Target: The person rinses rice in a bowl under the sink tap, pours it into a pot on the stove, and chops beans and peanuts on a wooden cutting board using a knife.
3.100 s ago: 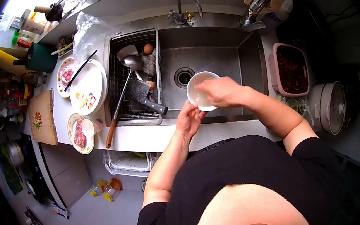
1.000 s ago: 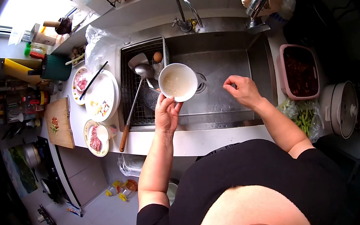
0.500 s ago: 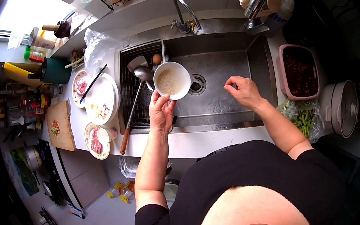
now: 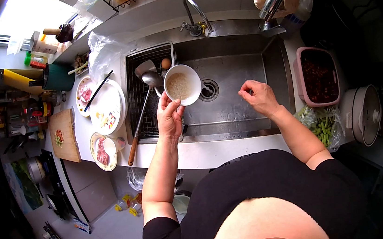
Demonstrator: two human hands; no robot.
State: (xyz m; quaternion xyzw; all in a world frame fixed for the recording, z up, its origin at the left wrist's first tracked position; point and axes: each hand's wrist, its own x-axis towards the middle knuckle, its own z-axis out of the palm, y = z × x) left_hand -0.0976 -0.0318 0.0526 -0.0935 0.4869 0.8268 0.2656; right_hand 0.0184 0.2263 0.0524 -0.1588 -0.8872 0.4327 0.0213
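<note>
My left hand [image 4: 170, 117] grips a white bowl [image 4: 194, 83] by its near rim, holding it above the sink near the drain [image 4: 209, 90]. Inside the bowl lie pale grains like rice in cloudy liquid [image 4: 179, 86]. A whitish streak, perhaps liquid, shows between the bowl's right rim and the drain. Over the right part of the sink [image 4: 237, 68] hovers my right hand [image 4: 260, 97], its fingers curled together and nothing visible in them. Left of the bowl, a wire rack [image 4: 140, 55] carries an egg [image 4: 166, 63], a ladle [image 4: 152, 79] and a spatula [image 4: 144, 68].
A curved faucet [image 4: 196, 14] rises behind the sink. Plates with raw meat [image 4: 103, 152] and a white plate with chopped bits [image 4: 105, 96] stand on the left counter beside a cutting board [image 4: 65, 142]. At right are a pink tub [image 4: 304, 77], green pods [image 4: 324, 129] and a lidded pot [image 4: 366, 115].
The bowl in my left hand has tipped slightly, and a whitish streak now appears by the drain. My right hand has barely moved.
</note>
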